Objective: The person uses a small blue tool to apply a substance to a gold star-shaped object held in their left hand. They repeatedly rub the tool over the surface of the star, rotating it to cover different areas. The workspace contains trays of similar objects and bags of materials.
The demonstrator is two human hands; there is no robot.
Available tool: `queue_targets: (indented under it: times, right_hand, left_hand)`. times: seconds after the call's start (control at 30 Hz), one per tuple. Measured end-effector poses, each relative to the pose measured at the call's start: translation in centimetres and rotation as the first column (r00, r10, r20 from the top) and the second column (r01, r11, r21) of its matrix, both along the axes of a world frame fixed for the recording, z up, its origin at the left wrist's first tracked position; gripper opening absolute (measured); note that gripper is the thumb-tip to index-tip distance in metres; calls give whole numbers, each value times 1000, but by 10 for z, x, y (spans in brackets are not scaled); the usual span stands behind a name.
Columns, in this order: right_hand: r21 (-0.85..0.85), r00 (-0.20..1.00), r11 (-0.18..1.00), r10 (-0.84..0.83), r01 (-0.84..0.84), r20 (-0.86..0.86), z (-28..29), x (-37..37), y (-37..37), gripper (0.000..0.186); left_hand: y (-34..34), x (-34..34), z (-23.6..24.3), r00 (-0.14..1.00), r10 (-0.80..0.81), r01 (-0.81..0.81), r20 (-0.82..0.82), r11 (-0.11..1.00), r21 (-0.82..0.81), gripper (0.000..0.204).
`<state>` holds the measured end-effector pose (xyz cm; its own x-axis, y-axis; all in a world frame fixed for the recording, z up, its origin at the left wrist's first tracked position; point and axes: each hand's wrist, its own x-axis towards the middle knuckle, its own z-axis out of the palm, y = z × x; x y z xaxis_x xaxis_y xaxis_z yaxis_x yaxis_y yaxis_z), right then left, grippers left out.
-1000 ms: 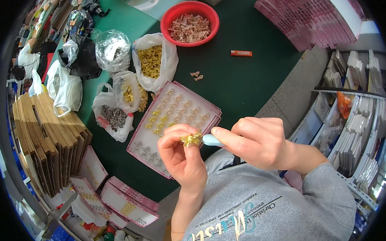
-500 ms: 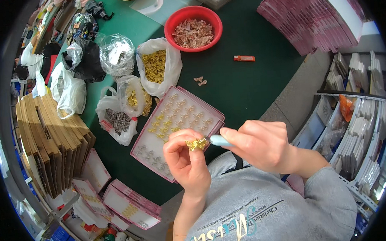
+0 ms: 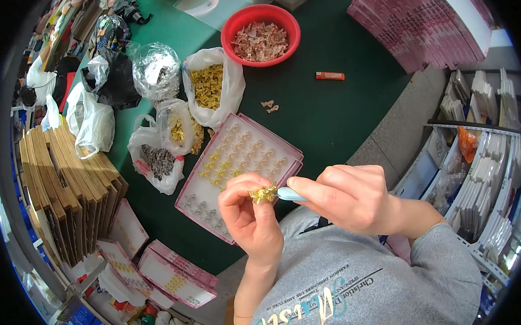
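Note:
My left hand (image 3: 248, 218) pinches a small gold ornament (image 3: 263, 194) between thumb and fingers, just above my chest. My right hand (image 3: 346, 196) grips a pale blue tool (image 3: 290, 194) whose tip touches the ornament. Directly behind the hands lies a pink tray (image 3: 238, 174) with rows of small gold and clear pieces set in a white insert. Beyond it stands an open white bag of gold ornaments (image 3: 209, 86).
A red bowl of pinkish scraps (image 3: 260, 34) and an orange lighter (image 3: 330, 76) sit on the green table. Several plastic bags (image 3: 155, 155) crowd the left. Brown cardboard stacks (image 3: 64, 188), pink boxes (image 3: 172, 276) at lower left, pink boxes (image 3: 417, 22) top right, shelves (image 3: 481, 153) right.
Both hands stay together on the gold ornament; they have shifted slightly down and right in view. Nothing was picked up or let go.

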<state>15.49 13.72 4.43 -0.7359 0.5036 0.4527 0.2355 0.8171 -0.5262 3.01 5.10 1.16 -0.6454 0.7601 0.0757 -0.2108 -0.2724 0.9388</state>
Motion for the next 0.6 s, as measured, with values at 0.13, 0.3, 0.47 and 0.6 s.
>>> queue_targets:
  times: [0.13, 0.3, 0.47, 0.6]
  right_hand:
    - [-20, 1000, 1000, 24, -24, -14, 2, -1, 1, 40]
    - [-28, 1000, 999, 18, -18, -14, 2, -1, 1, 40]
    - [-36, 1000, 999, 21, -21, -10, 1, -1, 1, 41]
    - [-19, 1000, 1000, -3, 3, -9, 2, -1, 2, 39]
  left_hand:
    - [0, -1, -1, 1000, -4, 4, 1, 1000, 9, 12]
    - [1, -1, -1, 1000, -4, 4, 1, 1000, 13, 12]
    - [1, 0, -2, 1000, 2, -2, 1, 1000, 16, 12]
    - [1, 0, -2, 1000, 1, 0, -14, 1000, 22, 13]
